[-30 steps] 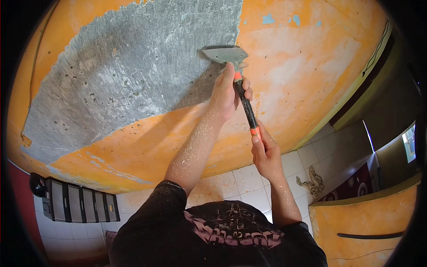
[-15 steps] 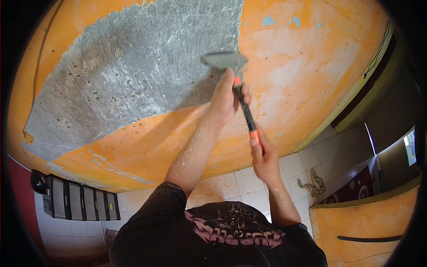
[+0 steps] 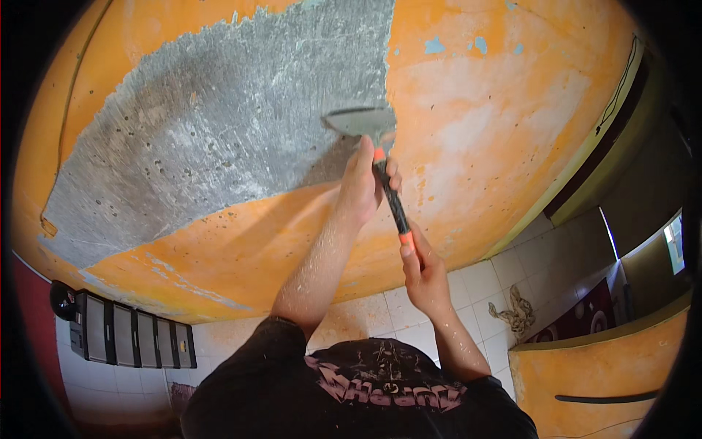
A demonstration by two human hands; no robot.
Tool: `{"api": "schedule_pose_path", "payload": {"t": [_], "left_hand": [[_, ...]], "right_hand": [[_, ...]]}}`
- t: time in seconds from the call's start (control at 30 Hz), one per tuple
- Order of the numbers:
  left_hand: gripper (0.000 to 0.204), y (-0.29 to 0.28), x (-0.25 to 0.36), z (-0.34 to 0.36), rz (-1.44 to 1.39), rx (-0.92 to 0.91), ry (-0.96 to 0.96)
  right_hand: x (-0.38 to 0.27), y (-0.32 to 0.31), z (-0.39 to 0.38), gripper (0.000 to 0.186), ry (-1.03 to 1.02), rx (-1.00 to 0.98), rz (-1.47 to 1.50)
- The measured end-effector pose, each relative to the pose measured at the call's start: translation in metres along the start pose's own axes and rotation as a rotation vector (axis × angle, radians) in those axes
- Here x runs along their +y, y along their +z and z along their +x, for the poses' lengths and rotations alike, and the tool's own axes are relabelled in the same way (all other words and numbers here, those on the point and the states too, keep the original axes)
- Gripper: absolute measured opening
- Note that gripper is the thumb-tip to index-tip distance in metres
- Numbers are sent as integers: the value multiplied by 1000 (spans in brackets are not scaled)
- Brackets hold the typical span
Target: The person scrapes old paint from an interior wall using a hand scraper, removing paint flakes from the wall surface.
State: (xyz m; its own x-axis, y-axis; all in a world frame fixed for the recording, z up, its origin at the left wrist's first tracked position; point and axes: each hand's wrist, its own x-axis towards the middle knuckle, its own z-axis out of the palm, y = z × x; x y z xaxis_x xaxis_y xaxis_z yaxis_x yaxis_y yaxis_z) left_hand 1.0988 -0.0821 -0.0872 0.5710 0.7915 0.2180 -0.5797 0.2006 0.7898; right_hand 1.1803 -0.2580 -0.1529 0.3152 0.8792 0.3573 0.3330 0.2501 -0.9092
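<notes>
Both hands are on one long-handled scraper (image 3: 393, 197), which has a wide grey blade and a black handle with orange ends. My left hand (image 3: 360, 192) is closed round the upper handle, its thumb stretched up by the blade. Lower down, my right hand (image 3: 427, 279) grips the handle's butt end. The blade lies at the wall, over the right border of a bare grey patch (image 3: 212, 139), where orange paint (image 3: 482, 146) begins. Pale flecks cover my forearms.
A black drawer unit (image 3: 131, 333) stands at the lower left. Bunched cloth (image 3: 515, 311) lies on white floor tiles (image 3: 409, 311) to the right. Beyond it is a low orange wall (image 3: 585, 373) with a dark strip. A cable (image 3: 71, 110) runs down the wall's left side.
The scraper and both hands have moved down and slightly left in the picture, along the patch's right border. Both hands keep their hold.
</notes>
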Motion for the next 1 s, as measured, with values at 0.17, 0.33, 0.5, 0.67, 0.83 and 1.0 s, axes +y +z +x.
{"api": "schedule_pose_path", "payload": {"t": [0.17,0.33,0.5,0.67,0.83,1.0], "left_hand": [[71,20,25,9,27,-17,39],[69,5,3,1,8,-4,22],[69,7,7,2,10,-6,25],[56,9,7,8,-22,-58,29],[56,-15,-38,-7,-56,34,-128],[53,14,0,12,-28,-46,-5]], "right_hand": [[-31,-9,12,46,119,-37,63],[-12,-2,0,46,92,-4,39],[-14,-3,2,46,131,-9,41],[-15,-10,5,46,143,-12,42],[26,-9,-17,46,174,-16,18],[-9,-25,8,45,134,-8,7]]}}
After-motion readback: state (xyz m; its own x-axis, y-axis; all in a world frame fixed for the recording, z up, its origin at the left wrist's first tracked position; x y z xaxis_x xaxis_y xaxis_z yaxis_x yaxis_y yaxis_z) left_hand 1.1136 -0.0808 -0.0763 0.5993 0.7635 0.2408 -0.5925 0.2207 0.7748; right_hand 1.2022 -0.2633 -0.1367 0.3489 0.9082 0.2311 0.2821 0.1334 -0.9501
